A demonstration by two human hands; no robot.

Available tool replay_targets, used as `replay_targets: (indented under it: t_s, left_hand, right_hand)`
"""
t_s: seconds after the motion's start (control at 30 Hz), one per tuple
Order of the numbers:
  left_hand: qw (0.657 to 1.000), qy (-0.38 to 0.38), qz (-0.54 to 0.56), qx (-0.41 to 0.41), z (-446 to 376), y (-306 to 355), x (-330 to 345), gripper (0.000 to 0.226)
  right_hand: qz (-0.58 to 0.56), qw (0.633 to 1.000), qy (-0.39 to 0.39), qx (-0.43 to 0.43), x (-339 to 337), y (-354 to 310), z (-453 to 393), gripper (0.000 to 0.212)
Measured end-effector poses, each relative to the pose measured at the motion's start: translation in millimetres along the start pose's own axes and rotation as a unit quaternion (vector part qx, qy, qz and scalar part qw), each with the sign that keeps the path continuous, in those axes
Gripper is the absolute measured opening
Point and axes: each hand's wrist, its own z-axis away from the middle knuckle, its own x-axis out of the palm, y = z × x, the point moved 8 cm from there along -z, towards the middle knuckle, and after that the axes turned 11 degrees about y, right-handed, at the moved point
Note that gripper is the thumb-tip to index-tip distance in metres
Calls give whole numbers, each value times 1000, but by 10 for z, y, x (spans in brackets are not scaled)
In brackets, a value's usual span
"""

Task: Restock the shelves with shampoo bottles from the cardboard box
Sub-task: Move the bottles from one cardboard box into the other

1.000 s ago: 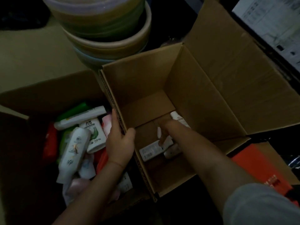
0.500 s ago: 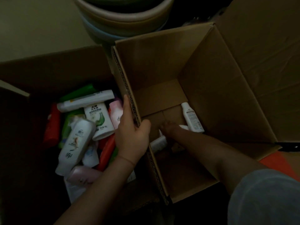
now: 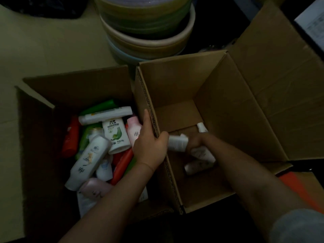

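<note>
Gripping a white bottle [image 3: 177,143] low inside the nearly empty cardboard box [image 3: 228,109], the right hand [image 3: 197,142] has its fingers curled round the bottle's end, with the bottle lying on its side and pointing toward the box's left wall. Two more pale bottles lie on the box floor, one [image 3: 201,128] just beyond the hand and one [image 3: 196,166] under the forearm. Fingers of the left hand [image 3: 149,146] hook over the top edge of that left wall, the thumb inside. Left of it, a second box [image 3: 78,85] holds a jumble of white, green, red and pink bottles [image 3: 98,148]. Stacked basins [image 3: 149,32] stand beyond both boxes.
</note>
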Motion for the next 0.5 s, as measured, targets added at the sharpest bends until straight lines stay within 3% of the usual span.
replay_targets:
  t_s: [0.1, 0.17, 0.23, 0.33, 0.4, 0.5]
  left_hand:
    - [1000, 5, -9, -4, 3, 8, 2, 79]
    - [1000, -5, -18, -10, -3, -19, -2, 81]
    - [997, -42, 45, -37, 14, -32, -25, 80]
    - [944, -67, 224, -233, 66, -202, -249, 47]
    - [927, 23, 267, -264, -65, -345, -705, 28]
    - [922, 187, 277, -195, -297, -377, -1427, 39]
  right_hand:
    - [-163, 982, 65, -68, -673, -376, 524, 74]
    - [-334, 931, 74, -127, -997, -664, 931, 52]
    - [-441, 880, 58, -168, -1183, -932, 1296, 42]
    - [-498, 840, 24, -215, -1249, -1358, 1768, 36]
    - [-504, 829, 0, -242, -1132, -1668, 2059, 24]
    - [-442, 861, -25, -251, -792, -2047, 2283, 20]
